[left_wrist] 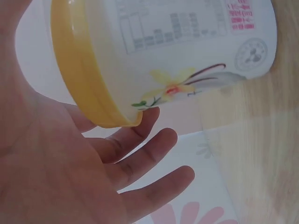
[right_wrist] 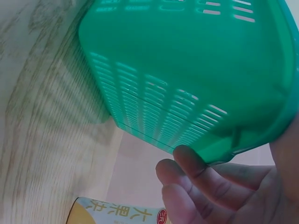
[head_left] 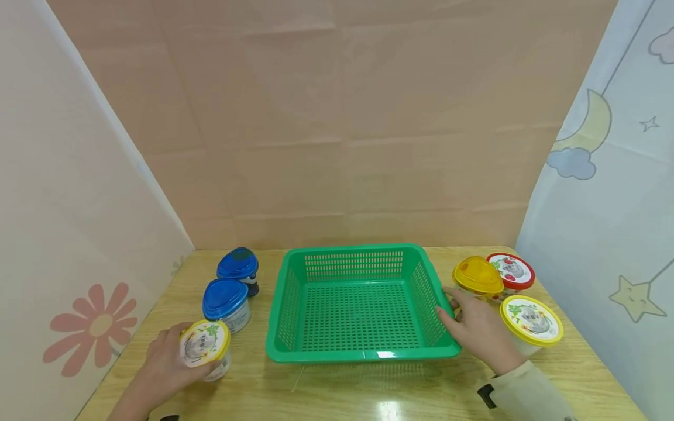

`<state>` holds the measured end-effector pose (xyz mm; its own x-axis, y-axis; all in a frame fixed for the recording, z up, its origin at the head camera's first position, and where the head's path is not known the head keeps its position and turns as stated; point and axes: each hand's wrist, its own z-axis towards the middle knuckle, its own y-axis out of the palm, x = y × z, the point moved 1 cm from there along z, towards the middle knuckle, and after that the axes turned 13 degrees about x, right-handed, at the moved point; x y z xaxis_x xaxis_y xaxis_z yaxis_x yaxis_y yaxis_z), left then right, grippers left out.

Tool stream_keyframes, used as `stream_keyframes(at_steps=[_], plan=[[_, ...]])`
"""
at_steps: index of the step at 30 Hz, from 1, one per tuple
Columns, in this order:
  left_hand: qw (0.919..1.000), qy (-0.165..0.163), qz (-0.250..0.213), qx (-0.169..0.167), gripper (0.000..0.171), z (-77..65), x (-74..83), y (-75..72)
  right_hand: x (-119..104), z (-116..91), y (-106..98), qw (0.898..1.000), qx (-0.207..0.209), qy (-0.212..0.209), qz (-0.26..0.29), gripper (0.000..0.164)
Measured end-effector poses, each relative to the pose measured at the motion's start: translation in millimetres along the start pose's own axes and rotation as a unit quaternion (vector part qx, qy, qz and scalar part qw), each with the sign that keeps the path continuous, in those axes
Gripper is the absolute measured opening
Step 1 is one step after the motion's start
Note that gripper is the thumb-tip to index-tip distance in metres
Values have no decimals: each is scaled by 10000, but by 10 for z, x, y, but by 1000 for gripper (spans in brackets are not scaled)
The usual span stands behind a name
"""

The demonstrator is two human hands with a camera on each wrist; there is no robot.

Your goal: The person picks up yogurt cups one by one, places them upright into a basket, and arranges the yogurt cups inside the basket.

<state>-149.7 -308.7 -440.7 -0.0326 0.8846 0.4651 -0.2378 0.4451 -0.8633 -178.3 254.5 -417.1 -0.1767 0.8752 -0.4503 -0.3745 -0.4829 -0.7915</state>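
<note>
My left hand (head_left: 163,368) grips a white tub (head_left: 205,345) by its round yellow-rimmed lid, thumb on the near side and fingers on the far side. The left wrist view shows a vanilla flower and small print on the tub (left_wrist: 177,51), with several fingers (left_wrist: 149,154) spread beside it. At the right, my right hand (head_left: 479,327) holds the side rim of a green plastic basket (head_left: 363,355), thumb over the rim. In the right wrist view its other fingers (right_wrist: 201,172) lie along the outside of the basket's slotted wall (right_wrist: 154,102). Nothing lies inside the basket.
Two blue-lidded tubs (head_left: 225,298) stand behind my left hand. Right of the basket are a yellow heart-shaped-lidded tub (head_left: 478,275), a red-rimmed tub (head_left: 511,271) and a yellow-rimmed tub (head_left: 532,320), close to my right wrist. Cloth walls (head_left: 337,128) enclose the wooden table (head_left: 337,392).
</note>
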Motion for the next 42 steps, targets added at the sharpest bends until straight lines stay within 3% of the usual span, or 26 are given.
stream_keyframes(at_steps=[7, 22, 27, 32, 42], plan=[[9999, -28, 51, -85, 108, -26, 115, -33, 6, -3, 14, 9999, 87, -91, -39, 50], [9983, 559, -47, 180, 106, -62, 482, -53, -26, -15, 16, 10000, -47, 20, -77, 51], [9940, 851, -234, 646, 103, -46, 612, -59, -46, -28, 23, 10000, -52, 19, -73, 51], [9837, 1315, -343, 1178, 99, 46, 764, -94, -51, -35, 25, 10000, 21, -5, -70, 51], [9724, 1626, -401, 1626, 97, 304, 1077, -195, -47, -31, 22, 9997, 211, -96, -113, 50]])
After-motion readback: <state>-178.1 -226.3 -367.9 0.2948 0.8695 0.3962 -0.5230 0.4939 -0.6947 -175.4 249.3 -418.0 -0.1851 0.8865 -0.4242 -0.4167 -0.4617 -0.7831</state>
